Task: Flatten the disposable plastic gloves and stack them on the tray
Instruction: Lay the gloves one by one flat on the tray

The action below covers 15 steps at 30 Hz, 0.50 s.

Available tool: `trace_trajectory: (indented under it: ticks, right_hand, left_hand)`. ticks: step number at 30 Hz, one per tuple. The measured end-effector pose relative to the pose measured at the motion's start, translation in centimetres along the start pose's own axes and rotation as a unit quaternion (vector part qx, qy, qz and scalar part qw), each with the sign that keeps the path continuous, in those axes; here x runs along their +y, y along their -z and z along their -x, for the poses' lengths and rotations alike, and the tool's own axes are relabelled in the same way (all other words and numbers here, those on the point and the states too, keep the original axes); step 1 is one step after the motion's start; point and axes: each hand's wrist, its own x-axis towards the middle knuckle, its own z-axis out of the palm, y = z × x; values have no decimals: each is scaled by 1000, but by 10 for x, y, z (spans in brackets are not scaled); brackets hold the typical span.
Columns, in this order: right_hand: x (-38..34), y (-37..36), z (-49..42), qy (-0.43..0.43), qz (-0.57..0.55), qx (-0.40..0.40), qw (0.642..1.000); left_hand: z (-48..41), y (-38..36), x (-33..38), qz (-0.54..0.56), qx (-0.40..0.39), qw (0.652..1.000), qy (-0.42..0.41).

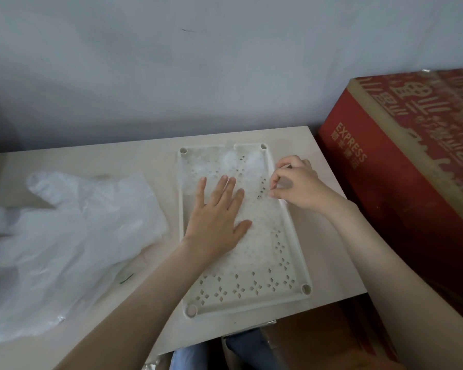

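On the pale surface [155, 161], one clear glove [233, 158] lies in the perforated tray [254, 287], pressed under the flat, straight-fingered left grip [217, 217] while the right grip [297, 182] pinches its edge; the crumpled glove pile [86, 214] left of the tray apparently awaits flattening.

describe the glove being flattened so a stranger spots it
Left of the red box sits a perforated white tray. The glove is the clear film lying in it, pressed under the left hand; the other gloves lie heaped off the tray.
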Motion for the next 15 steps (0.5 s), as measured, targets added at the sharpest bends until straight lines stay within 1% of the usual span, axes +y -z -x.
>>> trace_trajectory:
  ticks: [3,5,9,13,15]
  right_hand:
    - [2,5,-2,1,-55,1,998]
    - [2,10,-3,-4,-73,-4,997]
    - [7,19,-2,-36,-104,18,994]
    - [14,22,0,-57,-105,12,993]
    - [14,22,2,-61,-99,25,993]
  left_hand:
    - [0,-3,1,51,-42,998,3]
    - [0,-3,2,65,-40,997,6]
    - [3,-7,2,80,-30,996,17]
    - [7,-6,4,93,-42,994,25]
    - [8,-5,5,92,-40,995,27]
